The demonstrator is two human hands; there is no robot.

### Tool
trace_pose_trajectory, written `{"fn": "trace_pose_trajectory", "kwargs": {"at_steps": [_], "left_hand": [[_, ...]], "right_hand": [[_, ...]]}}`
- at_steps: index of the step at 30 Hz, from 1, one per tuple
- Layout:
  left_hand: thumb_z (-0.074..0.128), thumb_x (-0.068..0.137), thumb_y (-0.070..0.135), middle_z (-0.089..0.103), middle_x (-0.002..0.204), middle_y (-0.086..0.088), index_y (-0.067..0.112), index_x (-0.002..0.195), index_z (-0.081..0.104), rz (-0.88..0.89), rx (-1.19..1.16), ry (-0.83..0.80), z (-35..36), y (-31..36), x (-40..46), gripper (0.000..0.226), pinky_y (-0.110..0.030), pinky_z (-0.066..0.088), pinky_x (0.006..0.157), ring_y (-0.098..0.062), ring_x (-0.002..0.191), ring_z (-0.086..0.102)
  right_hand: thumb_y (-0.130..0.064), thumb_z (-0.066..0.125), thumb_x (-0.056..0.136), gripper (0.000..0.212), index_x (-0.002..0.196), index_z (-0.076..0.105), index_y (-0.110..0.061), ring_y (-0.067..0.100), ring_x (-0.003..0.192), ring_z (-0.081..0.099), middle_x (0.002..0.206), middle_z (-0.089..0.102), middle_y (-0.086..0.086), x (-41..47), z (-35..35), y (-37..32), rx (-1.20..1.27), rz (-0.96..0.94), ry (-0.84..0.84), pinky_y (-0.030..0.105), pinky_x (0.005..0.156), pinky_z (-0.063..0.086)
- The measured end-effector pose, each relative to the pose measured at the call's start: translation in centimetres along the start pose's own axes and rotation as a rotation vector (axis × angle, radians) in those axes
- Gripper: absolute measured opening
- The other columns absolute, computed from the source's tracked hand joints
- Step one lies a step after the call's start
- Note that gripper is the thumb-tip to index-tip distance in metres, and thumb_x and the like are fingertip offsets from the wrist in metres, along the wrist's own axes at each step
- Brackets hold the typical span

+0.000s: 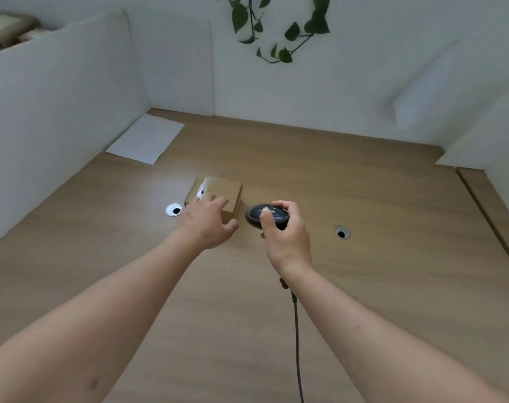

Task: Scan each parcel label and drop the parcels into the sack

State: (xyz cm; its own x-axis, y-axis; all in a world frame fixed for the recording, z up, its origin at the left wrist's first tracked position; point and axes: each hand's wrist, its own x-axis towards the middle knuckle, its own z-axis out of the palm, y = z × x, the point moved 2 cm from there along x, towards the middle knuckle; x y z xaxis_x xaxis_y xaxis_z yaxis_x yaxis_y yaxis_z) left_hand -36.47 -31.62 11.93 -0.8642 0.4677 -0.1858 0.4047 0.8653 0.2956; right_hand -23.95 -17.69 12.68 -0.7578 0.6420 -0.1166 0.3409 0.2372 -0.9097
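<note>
A small brown cardboard parcel [221, 191] with clear tape along its left edge lies on the wooden table [363, 199] near the middle. My left hand [208, 221] reaches over its near side with the fingers spread and relaxed, the fingertips on or just above the box. My right hand [285, 231] grips a dark grey barcode scanner [260, 213] just right of the parcel, thumb on its top. The scanner's cable [296, 330] runs down toward me. No label is visible on the parcel. No sack is in view.
A white sheet of paper [147, 139] lies at the table's back left corner. Two round cable holes [174, 210] [342, 233] sit in the tabletop. White partition walls enclose the table; brown packages [5, 32] show behind the left wall. A green vine [276, 27] hangs above.
</note>
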Motion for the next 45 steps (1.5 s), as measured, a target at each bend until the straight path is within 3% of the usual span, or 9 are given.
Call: {"fn": "trace_pose_trajectory", "kwargs": {"at_steps": [3, 6, 14, 18, 23, 28, 33, 37, 45], "left_hand": [[0.060, 0.094, 0.057, 0.047, 0.152, -0.002, 0.027, 0.152, 0.049, -0.003, 0.020, -0.039, 1.2, -1.1, 4.4, 0.066, -0.040, 0.045, 0.107, -0.030, 0.136, 0.047], [0.064, 0.091, 0.059, 0.036, 0.162, -0.006, 0.031, 0.156, 0.043, 0.003, 0.058, -0.090, 2.5, -2.5, 8.9, 0.075, -0.041, 0.039, 0.114, -0.033, 0.145, 0.039], [0.081, 0.077, 0.066, -0.010, 0.175, 0.000, 0.054, 0.162, 0.011, 0.010, 0.093, -0.258, 6.6, -7.0, 17.8, 0.111, -0.051, 0.023, 0.125, -0.034, 0.161, -0.008], [0.081, 0.069, 0.070, -0.018, 0.173, -0.001, 0.060, 0.159, -0.001, -0.029, 0.212, -0.274, 8.5, -8.2, 20.3, 0.122, -0.055, 0.021, 0.120, -0.035, 0.159, -0.005], [0.072, 0.057, 0.081, 0.014, 0.153, -0.012, 0.059, 0.157, -0.009, -0.007, 0.341, -0.207, 9.3, -6.8, 21.0, 0.130, -0.047, 0.027, 0.105, -0.037, 0.133, 0.023], [0.078, 0.055, 0.074, 0.021, 0.140, -0.014, 0.045, 0.158, -0.022, 0.069, 0.370, -0.271, 11.1, -5.8, 19.4, 0.146, -0.046, 0.025, 0.112, -0.036, 0.131, 0.031], [0.072, 0.059, 0.079, 0.033, 0.135, -0.009, 0.056, 0.159, -0.006, 0.096, 0.305, -0.218, 11.9, -4.3, 17.2, 0.129, -0.045, 0.031, 0.106, -0.034, 0.121, 0.040], [0.071, 0.061, 0.077, 0.036, 0.132, -0.010, 0.059, 0.159, 0.003, 0.043, 0.266, -0.207, 12.1, -1.8, 14.2, 0.121, -0.044, 0.033, 0.106, -0.036, 0.119, 0.043], [0.072, 0.062, 0.077, 0.037, 0.129, -0.010, 0.058, 0.158, 0.009, 0.015, 0.186, -0.174, 13.1, 5.4, 4.4, 0.117, -0.046, 0.035, 0.104, -0.036, 0.115, 0.042]], "right_hand": [[-0.052, 0.064, 0.099, 0.026, 0.120, 0.058, -0.039, 0.018, 0.096, 0.074, 0.105, 0.072, -0.017, 4.2, 2.0, 1.2, -0.024, 0.039, -0.008, 0.045, 0.090, 0.060], [-0.058, 0.063, 0.094, 0.030, 0.119, 0.057, -0.042, 0.017, 0.096, 0.075, 0.105, 0.072, -0.018, 8.0, 4.1, 2.5, -0.030, 0.072, -0.030, 0.044, 0.090, 0.060], [-0.050, 0.067, 0.099, 0.025, 0.120, 0.059, -0.039, 0.012, 0.098, 0.072, 0.105, 0.073, -0.017, 14.3, 8.3, 7.0, -0.027, 0.154, -0.057, 0.040, 0.092, 0.058], [-0.052, 0.068, 0.097, 0.027, 0.120, 0.059, -0.041, 0.009, 0.097, 0.072, 0.104, 0.074, -0.017, 15.4, 9.3, 9.2, -0.018, 0.173, -0.072, 0.036, 0.090, 0.058], [-0.047, 0.069, 0.098, 0.024, 0.120, 0.061, -0.040, 0.004, 0.097, 0.070, 0.103, 0.073, -0.019, 15.6, 8.9, 10.8, -0.016, 0.197, -0.033, 0.031, 0.087, 0.056], [-0.044, 0.069, 0.100, 0.022, 0.120, 0.061, -0.039, -0.001, 0.094, 0.069, 0.102, 0.074, -0.019, 15.0, 8.0, 11.1, 0.004, 0.210, -0.002, 0.026, 0.083, 0.053], [-0.044, 0.069, 0.100, 0.022, 0.120, 0.061, -0.039, -0.005, 0.094, 0.067, 0.101, 0.072, -0.021, 13.6, 6.4, 10.6, 0.015, 0.196, 0.024, 0.023, 0.082, 0.051], [-0.044, 0.069, 0.100, 0.022, 0.119, 0.061, -0.038, -0.011, 0.093, 0.064, 0.099, 0.071, -0.024, 11.3, 3.8, 10.0, 0.029, 0.174, 0.058, 0.011, 0.076, 0.046], [-0.043, 0.068, 0.101, 0.022, 0.121, 0.062, -0.036, -0.008, 0.091, 0.066, 0.098, 0.072, -0.022, 2.7, -4.2, 10.9, 0.101, 0.195, 0.136, 0.015, 0.077, 0.048]]}}
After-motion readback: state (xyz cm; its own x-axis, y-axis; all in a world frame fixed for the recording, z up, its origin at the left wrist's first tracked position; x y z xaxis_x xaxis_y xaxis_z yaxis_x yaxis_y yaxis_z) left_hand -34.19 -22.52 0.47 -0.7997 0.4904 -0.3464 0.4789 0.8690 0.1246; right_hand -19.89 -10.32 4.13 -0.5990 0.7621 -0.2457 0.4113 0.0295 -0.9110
